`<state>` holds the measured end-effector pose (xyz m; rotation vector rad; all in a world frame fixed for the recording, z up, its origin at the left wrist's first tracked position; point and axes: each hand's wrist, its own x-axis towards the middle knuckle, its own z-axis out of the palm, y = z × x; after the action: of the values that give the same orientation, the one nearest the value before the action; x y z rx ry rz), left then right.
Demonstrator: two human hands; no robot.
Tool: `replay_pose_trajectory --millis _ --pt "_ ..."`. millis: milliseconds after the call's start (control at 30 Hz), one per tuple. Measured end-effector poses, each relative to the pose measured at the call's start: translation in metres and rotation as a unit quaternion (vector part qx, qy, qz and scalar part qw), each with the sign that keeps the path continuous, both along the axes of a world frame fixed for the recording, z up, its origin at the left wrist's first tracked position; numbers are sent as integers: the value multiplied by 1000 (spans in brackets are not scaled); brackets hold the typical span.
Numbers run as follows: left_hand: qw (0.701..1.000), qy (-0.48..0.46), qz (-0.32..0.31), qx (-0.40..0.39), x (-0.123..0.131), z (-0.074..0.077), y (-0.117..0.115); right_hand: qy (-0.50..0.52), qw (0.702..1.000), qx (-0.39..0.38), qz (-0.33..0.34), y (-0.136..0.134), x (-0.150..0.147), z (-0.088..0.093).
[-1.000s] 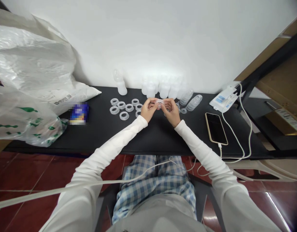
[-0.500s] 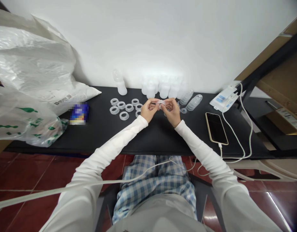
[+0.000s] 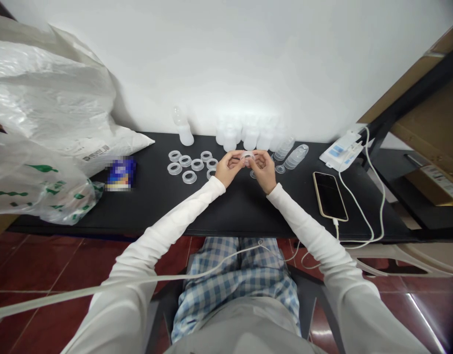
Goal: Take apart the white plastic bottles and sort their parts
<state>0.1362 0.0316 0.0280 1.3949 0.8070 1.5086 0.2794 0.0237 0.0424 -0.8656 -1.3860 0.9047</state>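
Note:
A clear plastic bottle collar ring (image 3: 247, 155) is held between my two hands above the black table. My left hand (image 3: 228, 167) pinches its left side, while my right hand (image 3: 263, 169) grips the right side, thumbs toward me. Whether a nipple sits in the ring is hidden by my fingers. Several loose collar rings (image 3: 189, 177) lie to the left of my left hand. Behind my hands stand several frosted bottles (image 3: 250, 140). Stacked clear caps (image 3: 297, 156) lie on their side to the right, near small clear round pieces (image 3: 280, 169).
A single capped bottle (image 3: 184, 130) stands at the back left. Plastic bags (image 3: 45, 98) and a blue packet (image 3: 120, 173) occupy the left. On the right are a phone (image 3: 330, 195), a white power strip (image 3: 342, 150) and cables. A white cord (image 3: 167, 278) crosses my lap.
The collar ring has tilted in my fingers, so its round opening now faces up toward me. My hands have barely shifted; the other things stay where they were.

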Motion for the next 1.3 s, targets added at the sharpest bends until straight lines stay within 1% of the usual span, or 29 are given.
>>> replay_pose_trajectory --millis 167,500,700,800,1000,1200,1300 --pt "1000 -1 -4 -11 -2 1 1 11 1000 -4 -7 0 -1 -1" --pt "999 -25 12 -31 0 7 -5 14 1000 -20 -12 -3 -5 0" --pt "999 -33 28 -24 0 6 -3 6 999 -27 20 1 -5 -3" --pt "999 -36 19 -23 -2 7 -2 -4 999 -22 31 2 -4 -4" --pt "999 -20 -6 -26 -2 8 -3 -11 1000 -12 9 1 -4 -3" --pt "999 -20 -6 -39 -1 10 -7 -15 1000 -8 -3 -2 -7 -3" --pt "999 -29 -3 -31 1 11 -7 -27 999 14 -19 -4 -7 0"
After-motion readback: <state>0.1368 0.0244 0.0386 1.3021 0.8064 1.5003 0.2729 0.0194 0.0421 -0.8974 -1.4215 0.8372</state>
